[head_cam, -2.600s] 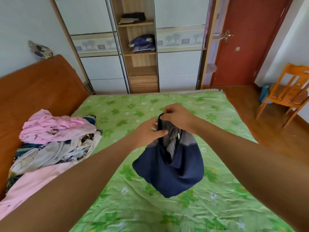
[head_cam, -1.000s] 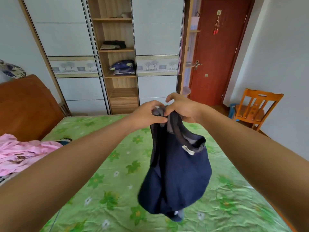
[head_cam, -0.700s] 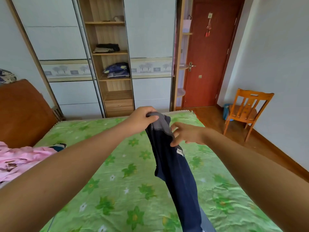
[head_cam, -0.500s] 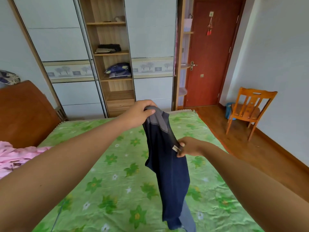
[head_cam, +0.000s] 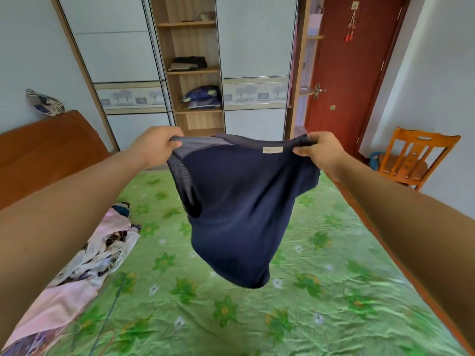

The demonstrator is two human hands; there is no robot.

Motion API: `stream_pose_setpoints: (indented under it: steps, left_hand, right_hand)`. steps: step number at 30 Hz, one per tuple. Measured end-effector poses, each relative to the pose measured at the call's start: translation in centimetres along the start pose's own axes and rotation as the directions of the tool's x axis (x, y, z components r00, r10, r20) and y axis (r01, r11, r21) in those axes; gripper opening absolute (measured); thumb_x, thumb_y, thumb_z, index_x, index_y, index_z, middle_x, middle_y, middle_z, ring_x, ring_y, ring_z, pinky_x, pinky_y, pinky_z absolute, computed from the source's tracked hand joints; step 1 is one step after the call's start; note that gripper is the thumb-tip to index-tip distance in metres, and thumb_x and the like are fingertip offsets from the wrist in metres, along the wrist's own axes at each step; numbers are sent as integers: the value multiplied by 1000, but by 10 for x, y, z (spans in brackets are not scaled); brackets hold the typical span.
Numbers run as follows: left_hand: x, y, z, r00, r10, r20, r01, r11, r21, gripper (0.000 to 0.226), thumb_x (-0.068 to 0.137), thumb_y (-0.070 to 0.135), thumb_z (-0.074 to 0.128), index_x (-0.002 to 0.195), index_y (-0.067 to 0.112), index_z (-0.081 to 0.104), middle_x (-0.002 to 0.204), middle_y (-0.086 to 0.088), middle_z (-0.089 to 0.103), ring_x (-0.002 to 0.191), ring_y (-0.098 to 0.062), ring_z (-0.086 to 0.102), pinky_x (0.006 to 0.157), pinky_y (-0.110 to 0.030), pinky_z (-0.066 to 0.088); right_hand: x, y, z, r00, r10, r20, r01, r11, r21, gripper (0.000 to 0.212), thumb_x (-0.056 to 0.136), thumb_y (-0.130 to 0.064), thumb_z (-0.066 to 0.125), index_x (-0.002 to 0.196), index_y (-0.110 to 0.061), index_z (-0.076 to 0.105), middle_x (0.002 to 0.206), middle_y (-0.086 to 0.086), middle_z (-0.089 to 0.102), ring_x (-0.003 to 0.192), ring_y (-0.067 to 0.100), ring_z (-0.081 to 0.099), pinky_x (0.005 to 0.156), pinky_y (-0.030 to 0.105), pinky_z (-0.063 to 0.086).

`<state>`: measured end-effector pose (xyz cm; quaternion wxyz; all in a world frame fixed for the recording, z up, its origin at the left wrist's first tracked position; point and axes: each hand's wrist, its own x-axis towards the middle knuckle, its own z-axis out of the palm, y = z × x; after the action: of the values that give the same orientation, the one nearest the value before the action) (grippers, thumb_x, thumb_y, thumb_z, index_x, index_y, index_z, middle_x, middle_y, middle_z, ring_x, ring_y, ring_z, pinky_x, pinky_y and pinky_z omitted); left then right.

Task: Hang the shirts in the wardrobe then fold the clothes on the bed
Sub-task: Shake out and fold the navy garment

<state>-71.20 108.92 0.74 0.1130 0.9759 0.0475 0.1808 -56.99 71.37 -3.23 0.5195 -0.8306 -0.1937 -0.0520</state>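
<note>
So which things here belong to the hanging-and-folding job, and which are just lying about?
Job:
- shirt, gripped by left hand and right hand
- clothes pile
- bed
- wardrobe

Lying about:
- chair
- door
- headboard
- blue bundle on a shelf

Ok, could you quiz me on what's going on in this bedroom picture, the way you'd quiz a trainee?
1. True or false: the navy shirt lies flat on the bed.
2. Which hands grip the shirt's top edge? A) the left hand only B) the right hand only C) both
3. Fill in: the pile of clothes lies on the person's ___ side of the bed.

Key: 1 false, it is held up over the bed; 2 C; 3 left.
</note>
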Motion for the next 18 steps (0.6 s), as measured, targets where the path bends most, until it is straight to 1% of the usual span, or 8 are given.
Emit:
stream_pose_setpoints:
  steps: [2,5,7,9,11,13,16,18]
  left_hand:
    - [-3,-1,-3,996,-59,-64,54,995,-78,15,101,7,52,94,17,61,95,-10,65,91,-29,58,77,-31,37]
    - [-9,5,-4,990,-91,-111,69,980,-187,26,101,-2,44,94,17,60,97,-10,63,89,-24,54,74,-29,36]
    - [-11,11,-3,983,-129,-129,88,955,-283,32,99,-5,38,96,17,60,94,-11,61,84,-23,52,64,-30,37]
    - [-11,18,-1,974,-195,-112,139,913,-382,30,97,0,35,96,18,58,88,-8,59,79,-22,51,60,-29,37]
    - [-9,21,3,974,-220,-61,169,873,-458,17,96,19,42,90,22,57,81,0,58,76,-20,53,61,-31,37]
    - [-9,21,4,988,-154,28,148,865,-479,14,91,41,59,88,27,59,83,7,63,76,-13,59,65,-31,42]
    - [-5,11,9,998,-42,55,61,909,-412,19,85,37,78,87,28,61,85,6,67,76,-12,61,64,-30,44]
    - [-2,4,12,999,-14,36,26,925,-379,21,83,30,81,80,26,61,77,2,65,71,-16,57,62,-31,41]
  right_hand:
    - [1,-9,1,999,-51,-3,51,998,-47,11,88,-12,73,82,-20,69,78,-9,68,74,10,61,66,24,45]
    - [-8,-17,-1,980,-198,-18,182,932,-314,13,97,-26,62,93,-21,50,84,-2,59,81,22,53,67,33,36]
    - [-17,-21,-2,964,-263,-35,233,903,-360,16,100,-31,55,96,-25,41,76,-5,54,73,22,51,61,35,34]
    - [-24,-26,-4,958,-275,-86,229,907,-353,20,100,-34,55,93,-24,39,72,-8,52,67,13,49,56,30,33]
    - [-29,-32,-9,962,-248,-114,196,919,-343,24,97,-39,59,92,-22,43,75,-9,54,69,5,49,57,22,34]
    - [-35,-37,-16,971,-218,-102,165,912,-376,25,93,-43,66,90,-22,51,78,-11,56,71,2,50,58,21,35]
    - [-41,-40,-28,999,-37,-20,27,926,-376,23,90,-33,72,80,-17,58,71,-8,56,64,4,51,56,24,38]
    - [-49,-43,-36,977,200,72,-185,966,-182,16,85,-12,66,71,-8,58,65,-1,57,60,13,55,55,22,44]
